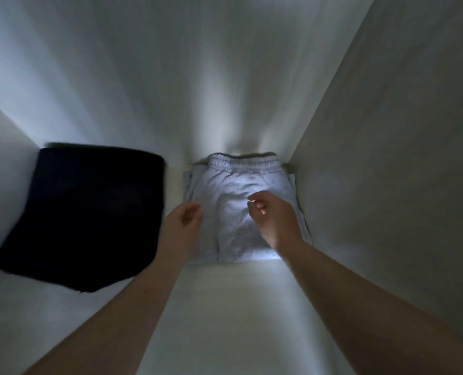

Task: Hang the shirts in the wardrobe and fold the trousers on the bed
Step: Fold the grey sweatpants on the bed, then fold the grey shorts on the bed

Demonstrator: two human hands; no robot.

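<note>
A pair of light grey trousers (233, 190) lies folded on a white wardrobe shelf (225, 307), its elastic waistband toward the back wall. My left hand (183, 226) hovers at the fold's left edge with fingers loosely curled and nothing in them. Above the middle of the trousers my right hand (273, 215) hangs with relaxed, bent fingers, also holding nothing. A folded dark garment (89, 212) lies on the same shelf to the left.
The shelf is dim and enclosed: a white back wall (198, 90), a side panel (387, 158) close on the right against the trousers, another panel (3, 147) at the far left. Bare shelf runs between the two stacks and toward me.
</note>
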